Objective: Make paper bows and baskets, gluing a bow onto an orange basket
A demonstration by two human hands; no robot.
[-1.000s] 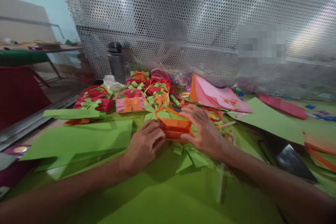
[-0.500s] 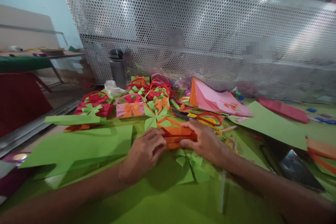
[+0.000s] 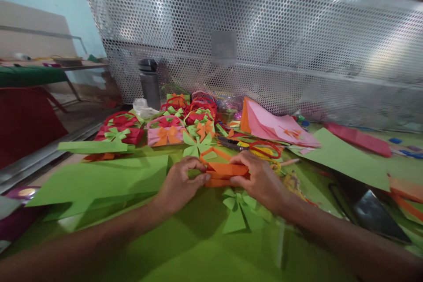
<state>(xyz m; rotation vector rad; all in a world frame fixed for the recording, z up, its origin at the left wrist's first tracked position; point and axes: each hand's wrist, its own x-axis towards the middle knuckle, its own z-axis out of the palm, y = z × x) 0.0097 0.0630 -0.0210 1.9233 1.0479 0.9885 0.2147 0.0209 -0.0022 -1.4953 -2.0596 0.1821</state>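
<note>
Step in hand looks like shaping/pressing the folds of the orange folded piece point(image 3: 226, 169), judging by my thumbs on its front face & its creased layers. As I read it, next move calls for light, even finger pressure at both ends, so the creases get firm w/o the paper buckling, & care not to bend the thin orange loop point(image 3: 220, 151) on its far side.

Piece is btwn my two hands, roughly in the middle in front of me, touching both. My L hand point(image 3: 181, 183) has its L end, thumb & fingertips closed in a narrow pinch. My R hand point(image 3: 261, 178) grips the R end, thumb in front, fingers over the top/back. Can't tell if the piece's underside touches anything.

Nearby on the worktop point(image 3: 185, 251): a green bow point(image 3: 235, 220) just on my side of the piece, a green petal-shaped cutout point(image 3: 197, 144) just beyond it, & the red-handled scissors point(image 3: 279, 153) past my R hand. Pink bag point(image 3: 151, 137) w/ orange bow sits further back, to the L.
</note>
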